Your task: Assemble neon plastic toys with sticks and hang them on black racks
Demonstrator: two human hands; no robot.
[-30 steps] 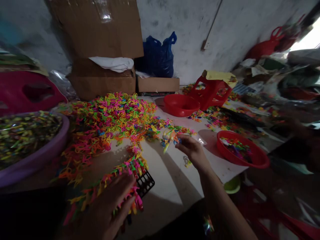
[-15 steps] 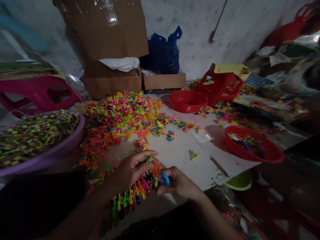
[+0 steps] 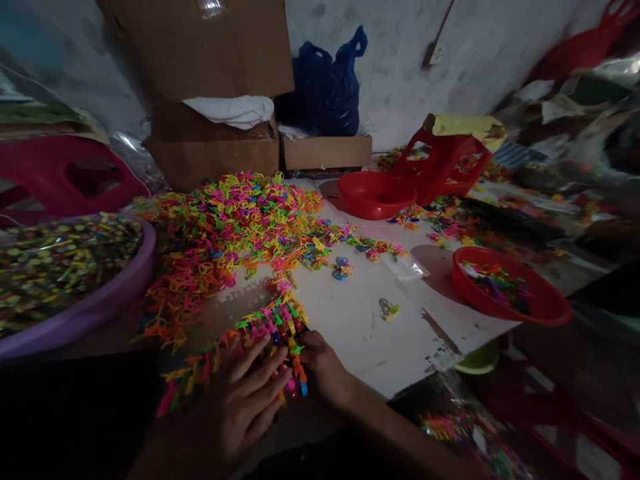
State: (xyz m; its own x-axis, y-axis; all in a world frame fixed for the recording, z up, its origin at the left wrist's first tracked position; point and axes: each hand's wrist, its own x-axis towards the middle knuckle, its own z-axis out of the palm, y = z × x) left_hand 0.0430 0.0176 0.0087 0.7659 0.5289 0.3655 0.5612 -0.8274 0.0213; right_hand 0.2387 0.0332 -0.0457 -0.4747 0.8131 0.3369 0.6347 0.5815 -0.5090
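Observation:
A packed row of small bright plastic pieces point(image 3: 265, 323) lies along the near edge of the white work surface. My left hand point(image 3: 245, 400) rests over this row from the near side, palm down with its fingers stretched and apart. Against the row's right end is my right hand point(image 3: 325, 367), fingers curled in; what they pinch, if anything, is hidden. Just left of those fingertips stands an orange and blue piece point(image 3: 301, 373), the last in the row. Behind the row spreads a big loose heap of similar colourful pieces point(image 3: 255, 217), some with ring-shaped ends.
A purple tub point(image 3: 145, 260) full of small parts stands at left. Two red basins, one at the back point(image 3: 375, 200) and one with pieces at right point(image 3: 545, 300), sit near a red stool point(image 3: 445, 167). Cardboard boxes point(image 3: 215, 150) and a blue bag point(image 3: 325, 93) line the wall.
The blue ring-shaped piece is no longer visible in my right hand, which has moved left to the row's end. My left hand has come down nearer and flattened over the row. The view has shifted slightly.

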